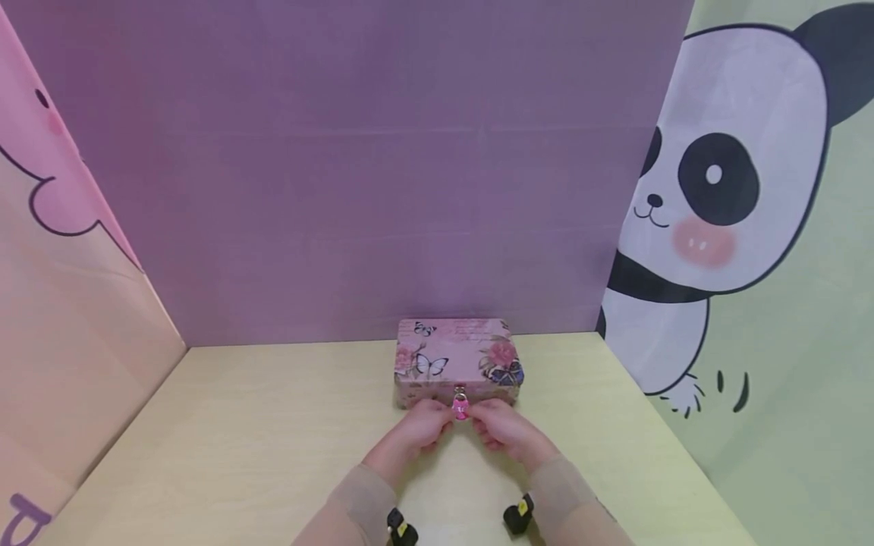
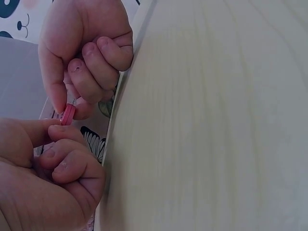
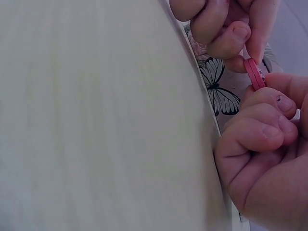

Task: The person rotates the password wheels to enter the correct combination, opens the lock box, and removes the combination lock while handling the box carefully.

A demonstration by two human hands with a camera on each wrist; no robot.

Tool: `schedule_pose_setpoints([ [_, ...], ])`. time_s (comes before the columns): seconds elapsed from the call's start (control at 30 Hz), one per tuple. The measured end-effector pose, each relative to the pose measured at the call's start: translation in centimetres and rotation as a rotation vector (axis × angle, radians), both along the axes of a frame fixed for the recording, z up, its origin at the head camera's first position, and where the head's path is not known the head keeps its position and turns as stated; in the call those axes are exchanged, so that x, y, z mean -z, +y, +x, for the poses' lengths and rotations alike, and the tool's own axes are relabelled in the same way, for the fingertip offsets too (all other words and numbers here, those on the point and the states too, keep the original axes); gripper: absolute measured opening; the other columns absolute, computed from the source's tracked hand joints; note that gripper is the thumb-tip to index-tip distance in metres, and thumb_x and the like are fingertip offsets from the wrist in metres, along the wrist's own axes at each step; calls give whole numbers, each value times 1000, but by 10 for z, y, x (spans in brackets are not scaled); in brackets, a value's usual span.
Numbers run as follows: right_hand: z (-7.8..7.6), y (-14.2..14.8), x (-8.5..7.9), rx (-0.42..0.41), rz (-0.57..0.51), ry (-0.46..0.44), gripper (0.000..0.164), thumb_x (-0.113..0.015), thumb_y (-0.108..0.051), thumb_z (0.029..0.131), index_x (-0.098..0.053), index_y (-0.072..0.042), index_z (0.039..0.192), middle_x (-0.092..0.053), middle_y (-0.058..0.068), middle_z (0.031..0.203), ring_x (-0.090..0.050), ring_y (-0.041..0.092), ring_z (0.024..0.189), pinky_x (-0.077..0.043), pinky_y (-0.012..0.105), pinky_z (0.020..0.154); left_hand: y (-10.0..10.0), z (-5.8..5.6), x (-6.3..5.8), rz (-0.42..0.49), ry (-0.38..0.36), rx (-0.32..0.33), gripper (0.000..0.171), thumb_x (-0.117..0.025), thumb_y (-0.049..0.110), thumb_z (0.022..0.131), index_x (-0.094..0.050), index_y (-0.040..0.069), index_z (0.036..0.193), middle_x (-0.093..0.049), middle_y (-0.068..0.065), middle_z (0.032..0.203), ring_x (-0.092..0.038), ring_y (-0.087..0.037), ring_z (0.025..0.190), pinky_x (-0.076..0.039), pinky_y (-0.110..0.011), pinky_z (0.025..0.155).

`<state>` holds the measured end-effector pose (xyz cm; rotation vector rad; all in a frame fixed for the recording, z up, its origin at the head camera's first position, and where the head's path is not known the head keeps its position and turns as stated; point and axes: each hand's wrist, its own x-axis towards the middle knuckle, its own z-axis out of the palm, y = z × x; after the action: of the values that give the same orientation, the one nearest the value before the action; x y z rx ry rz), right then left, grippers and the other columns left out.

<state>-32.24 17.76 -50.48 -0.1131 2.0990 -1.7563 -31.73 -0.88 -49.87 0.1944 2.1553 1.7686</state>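
A pink tin box (image 1: 471, 349) with butterflies and flowers on its lid stands shut against the back wall. From the clasp on its front hangs a small pink padlock (image 1: 460, 409). My left hand (image 1: 425, 423) pinches one side of the padlock between thumb and forefinger, the other fingers curled under. On the opposite side, the right hand (image 1: 505, 429) pinches it the same way. Both wrist views show the padlock (image 2: 68, 114) edge-on between the fingertips, with part of the box front behind. Its keyhole cannot be made out.
The pale wooden table (image 1: 273, 425) extends on both sides of the box. A purple wall (image 1: 382, 174) rises directly behind it. Side panels with cartoon prints, including a panda (image 1: 771, 197), flank the table. Each wrist wears a band with a small black device (image 1: 519, 516).
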Motion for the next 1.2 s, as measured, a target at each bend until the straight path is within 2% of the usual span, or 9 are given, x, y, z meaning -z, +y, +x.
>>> schedule_pose_setpoints([
  [0.2, -1, 2, -3, 22, 3, -11, 31, -56, -31, 103, -53, -12, 79, -35, -6, 61, -27, 9, 48, -25, 23, 45, 0, 1, -2, 12, -6, -10, 32, -55, 16, 102, -53, 6, 72, -38, 5, 55, -27, -8, 43, -22, -24, 41],
  [0.43, -3, 8, -5, 48, 8, 4, 35, -59, -31, 102, -45, -16, 73, -35, -6, 61, -27, 9, 49, -24, 22, 45, -1, 1, -1, 13, -1, -11, 33, -58, 17, 102, -53, 7, 71, -38, 6, 56, -26, -7, 43, -22, -24, 41],
  [0.77, -3, 15, -7, 62, -21, 8, 24, -58, -28, 103, -53, -8, 90, -35, -6, 62, -27, 9, 49, -24, 22, 45, -1, 0, -1, 0, 13, -6, 37, -58, 16, 100, -49, 10, 65, -36, 7, 53, -26, -7, 41, -22, -23, 40],
  [1.2, -4, 13, -9, 47, -39, 20, 28, -59, -26, 102, -48, -13, 80, -35, -6, 61, -27, 8, 48, -24, 22, 45, 0, -1, 1, -5, 3, -4, 34, -57, 14, 99, -49, 11, 66, -39, 6, 55, -27, -6, 44, -23, -22, 42],
])
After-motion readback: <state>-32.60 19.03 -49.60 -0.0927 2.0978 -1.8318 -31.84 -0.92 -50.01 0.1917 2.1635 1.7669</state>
